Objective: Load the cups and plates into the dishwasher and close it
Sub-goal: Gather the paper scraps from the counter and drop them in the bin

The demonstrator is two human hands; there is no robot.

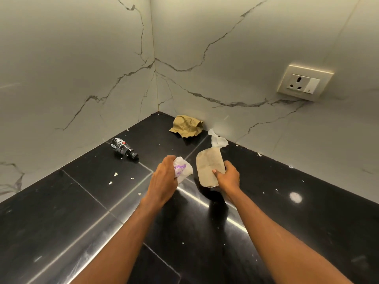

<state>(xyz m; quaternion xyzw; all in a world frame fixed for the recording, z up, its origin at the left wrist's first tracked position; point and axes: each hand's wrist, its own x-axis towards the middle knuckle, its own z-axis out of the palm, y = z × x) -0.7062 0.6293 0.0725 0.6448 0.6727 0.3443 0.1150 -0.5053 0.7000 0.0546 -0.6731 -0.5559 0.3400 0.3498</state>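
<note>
No cup, plate or dishwasher shows in the head view. Both my arms reach over a glossy black counter [71,212] toward its corner. My left hand [164,179] is closed around a crumpled white wrapper with purple print [182,168]. My right hand [228,177] pinches a flat brown paper bag [208,168] by its lower right edge, thumb on top. A white tissue [218,140] sticks out from the bag's upper end. Something dark sits under the bag and my right hand; I cannot tell what it is.
A small dark bottle [123,149] lies on its side near the left wall. A crumpled brown paper bag [187,126] rests in the corner. Pale crumbs dot the counter. White marble walls meet at the corner; a wall socket [304,83] is at right.
</note>
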